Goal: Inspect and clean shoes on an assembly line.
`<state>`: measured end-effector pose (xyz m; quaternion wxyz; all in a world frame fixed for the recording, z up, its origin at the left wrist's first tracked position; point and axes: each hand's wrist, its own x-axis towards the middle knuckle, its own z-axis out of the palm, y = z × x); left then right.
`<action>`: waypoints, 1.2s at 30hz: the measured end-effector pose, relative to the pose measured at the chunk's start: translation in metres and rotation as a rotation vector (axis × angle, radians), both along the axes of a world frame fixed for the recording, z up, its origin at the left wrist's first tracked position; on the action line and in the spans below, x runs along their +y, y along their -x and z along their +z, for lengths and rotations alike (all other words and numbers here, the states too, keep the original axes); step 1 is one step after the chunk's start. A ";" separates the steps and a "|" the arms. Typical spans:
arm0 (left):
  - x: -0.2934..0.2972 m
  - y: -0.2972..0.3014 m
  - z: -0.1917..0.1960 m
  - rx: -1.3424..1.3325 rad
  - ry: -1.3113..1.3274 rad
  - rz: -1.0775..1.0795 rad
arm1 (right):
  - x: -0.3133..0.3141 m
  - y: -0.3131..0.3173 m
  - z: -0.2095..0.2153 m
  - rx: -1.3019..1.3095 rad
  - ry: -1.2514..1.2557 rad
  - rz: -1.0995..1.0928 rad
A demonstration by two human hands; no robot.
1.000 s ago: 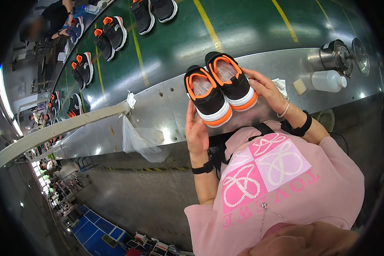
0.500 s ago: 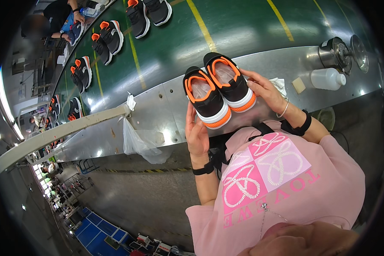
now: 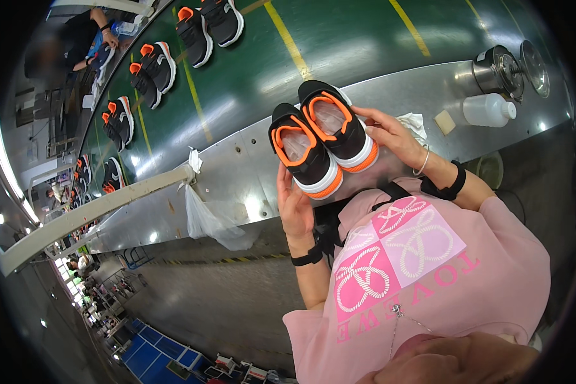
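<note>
Between my hands is a pair of black sneakers with bright orange linings, white midsoles and orange heel soles, heels toward me. My left hand (image 3: 295, 210) holds the left sneaker (image 3: 310, 166) along its outer side, its fingers partly hidden behind the sole. On the other side, my right hand (image 3: 393, 136) grips the right sneaker (image 3: 348, 142), with thumb and fingers at its outer edge. The two shoes lie side by side, touching. Clear, crumpled filling shows inside both openings. They are over the metal ledge; whether they rest on it I cannot tell.
Several similar sneakers (image 3: 194, 37) stand in pairs on the green belt (image 3: 249, 77). Along the metal ledge (image 3: 230, 166) are a white bottle (image 3: 486, 111), a beige block (image 3: 445, 122), a white cloth (image 3: 414, 125) and a metal canister (image 3: 496, 72). A plastic bag (image 3: 208, 221) hangs left, below a pale bar (image 3: 102, 211). A co-worker's hand (image 3: 111, 40) handles a shoe.
The held sneakers have shifted slightly left in the picture, with both hands still on them. The sneakers on the belt appear a little farther left and the view has shifted slightly.
</note>
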<state>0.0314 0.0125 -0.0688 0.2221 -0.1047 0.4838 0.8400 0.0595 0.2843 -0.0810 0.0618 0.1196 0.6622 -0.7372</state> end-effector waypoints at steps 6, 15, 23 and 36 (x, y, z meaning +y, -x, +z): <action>-0.005 -0.002 -0.007 0.009 0.003 -0.002 | 0.002 0.002 -0.014 0.138 -0.076 0.033; -0.055 -0.006 -0.037 0.118 0.700 -0.182 | 0.010 -0.019 -0.010 0.011 -0.531 0.344; 0.020 -0.005 0.040 0.393 1.254 -0.355 | 0.007 -0.020 -0.021 -0.002 -0.516 0.318; 0.043 0.055 -0.003 0.661 1.440 -0.616 | -0.008 -0.020 -0.079 0.010 -0.434 0.102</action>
